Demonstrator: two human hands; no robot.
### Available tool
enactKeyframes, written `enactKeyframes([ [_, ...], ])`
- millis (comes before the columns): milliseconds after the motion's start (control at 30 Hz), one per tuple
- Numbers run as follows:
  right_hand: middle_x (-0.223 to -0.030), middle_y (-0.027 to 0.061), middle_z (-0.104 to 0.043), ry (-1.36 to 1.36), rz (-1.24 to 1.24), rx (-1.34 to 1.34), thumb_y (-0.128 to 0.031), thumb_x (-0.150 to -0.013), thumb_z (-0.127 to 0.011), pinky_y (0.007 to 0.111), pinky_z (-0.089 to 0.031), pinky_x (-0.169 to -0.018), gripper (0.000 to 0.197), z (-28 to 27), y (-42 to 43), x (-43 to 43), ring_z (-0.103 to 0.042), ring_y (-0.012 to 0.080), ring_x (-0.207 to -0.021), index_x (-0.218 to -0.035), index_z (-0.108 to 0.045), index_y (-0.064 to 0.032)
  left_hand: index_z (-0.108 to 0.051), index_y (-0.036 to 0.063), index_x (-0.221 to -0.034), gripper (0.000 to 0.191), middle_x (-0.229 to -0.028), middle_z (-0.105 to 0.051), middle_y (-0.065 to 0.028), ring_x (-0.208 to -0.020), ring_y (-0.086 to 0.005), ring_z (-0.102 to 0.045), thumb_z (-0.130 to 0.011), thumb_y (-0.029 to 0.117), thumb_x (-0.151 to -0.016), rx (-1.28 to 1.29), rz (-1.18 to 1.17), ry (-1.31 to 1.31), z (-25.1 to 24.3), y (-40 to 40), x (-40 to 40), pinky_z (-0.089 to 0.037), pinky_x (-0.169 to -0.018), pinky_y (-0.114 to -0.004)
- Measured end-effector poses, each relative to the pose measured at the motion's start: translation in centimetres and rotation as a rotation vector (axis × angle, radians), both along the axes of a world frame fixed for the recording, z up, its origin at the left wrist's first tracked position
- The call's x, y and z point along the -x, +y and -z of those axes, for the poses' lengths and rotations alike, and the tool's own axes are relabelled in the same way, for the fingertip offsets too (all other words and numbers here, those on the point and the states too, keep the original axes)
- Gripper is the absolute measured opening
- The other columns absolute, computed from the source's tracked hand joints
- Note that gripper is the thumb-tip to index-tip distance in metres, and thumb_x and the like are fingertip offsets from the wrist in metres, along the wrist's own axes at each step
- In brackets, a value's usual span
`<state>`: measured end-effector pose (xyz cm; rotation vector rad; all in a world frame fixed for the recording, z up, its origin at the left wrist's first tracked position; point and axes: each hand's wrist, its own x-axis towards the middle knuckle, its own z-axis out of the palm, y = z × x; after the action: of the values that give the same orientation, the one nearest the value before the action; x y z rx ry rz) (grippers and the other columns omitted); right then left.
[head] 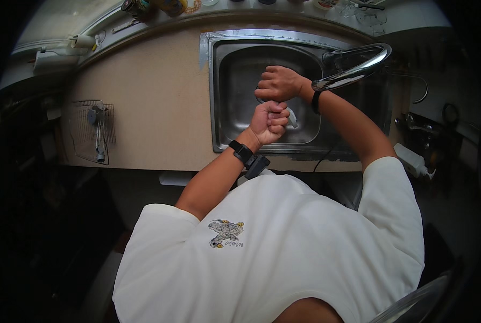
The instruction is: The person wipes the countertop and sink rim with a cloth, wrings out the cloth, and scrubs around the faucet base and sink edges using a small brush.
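Note:
Both hands are over the stainless steel sink (240,125). My left hand (269,122) is a fist with curled fingers turned up, a black watch on its wrist. A pale strip (292,118), kind unclear, sticks out at its right side and appears gripped in it. Just above, my right hand (279,83) is also closed, knuckles up, close against the left. A thin dark curved edge (258,96) shows at its left side; whether this hand grips it cannot be told. A black band is on the right wrist, beneath the chrome faucet spout (357,76).
A wire rack (112,133) with a metal fitting (95,116) lies on the beige countertop (159,105) at left. Jars and glassware line the ledge behind, with a black-handled knife (370,7). A white pump bottle (410,160) and metal utensils (420,123) are at right.

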<state>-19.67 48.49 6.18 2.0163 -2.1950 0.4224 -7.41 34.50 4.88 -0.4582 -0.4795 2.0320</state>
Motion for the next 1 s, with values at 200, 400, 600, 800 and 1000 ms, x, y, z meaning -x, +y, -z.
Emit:
enactKeyframes([
  [200,-0.088,0.0041,-0.065,-0.242,0.307,-0.328,-0.016,-0.080,-0.070,0.037,-0.053,-0.079,0.035,0.1,0.6,-3.7,-0.068,0.0276,-0.091,-0.113,-0.058,-0.0149,-0.058,0.0073,-0.088,0.013,-0.066,-0.051,0.0013,-0.050,-0.0071,-0.045,-0.068,0.013,-0.083,1.154,0.444,0.625,1.0,-1.7,0.1,-0.032,-0.042,-0.023],
  [400,-0.114,0.0165,-0.063,-0.777,0.628,-0.074,0.000,-0.067,-0.080,0.040,-0.054,-0.090,0.081,-2.4,1.9,-6.1,-0.066,0.0344,-0.104,-0.140,-0.048,-0.0122,-0.052,0.0041,-0.127,0.057,-0.092,-0.067,-0.0065,-0.064,-0.0145,-0.062,-0.079,0.021,-0.079,1.615,0.290,1.019,-2.2,-3.2,0.0,-0.049,-0.054,-0.029],
  [600,-0.112,0.0059,-0.068,-1.784,0.816,0.518,-0.011,-0.081,-0.082,0.036,-0.054,-0.090,0.066,-0.5,5.3,-8.4,-0.066,0.0166,-0.103,-0.138,-0.050,-0.0028,-0.037,0.0083,-0.147,0.065,-0.131,-0.056,-0.0093,-0.113,-0.0155,-0.057,-0.065,0.040,-0.098,1.418,0.063,0.975,-2.0,-3.8,-1.5,-0.051,-0.086,-0.030],
  [800,-0.118,0.0090,-0.067,-2.077,0.787,0.831,-0.015,-0.089,-0.069,0.037,-0.055,-0.093,0.045,-0.4,3.8,-11.4,-0.067,0.0204,-0.103,-0.130,-0.056,-0.0015,-0.037,0.0023,-0.148,0.067,-0.133,-0.056,-0.0121,-0.118,-0.0177,-0.056,-0.068,0.032,-0.097,1.488,-0.061,1.171,-1.8,-4.3,-2.1,-0.045,-0.100,-0.031],
  [1000,-0.112,0.0087,-0.067,-2.237,0.457,0.926,-0.009,-0.089,-0.055,0.042,-0.056,-0.091,0.033,-1.5,5.5,-12.2,-0.068,0.0220,-0.101,-0.121,-0.059,-0.0004,-0.055,-0.0007,-0.131,0.048,-0.121,-0.066,-0.0109,-0.110,-0.0201,-0.063,-0.073,0.017,-0.091,0.952,0.069,0.626,-3.1,-5.0,-2.2,-0.050,-0.097,-0.034],
])
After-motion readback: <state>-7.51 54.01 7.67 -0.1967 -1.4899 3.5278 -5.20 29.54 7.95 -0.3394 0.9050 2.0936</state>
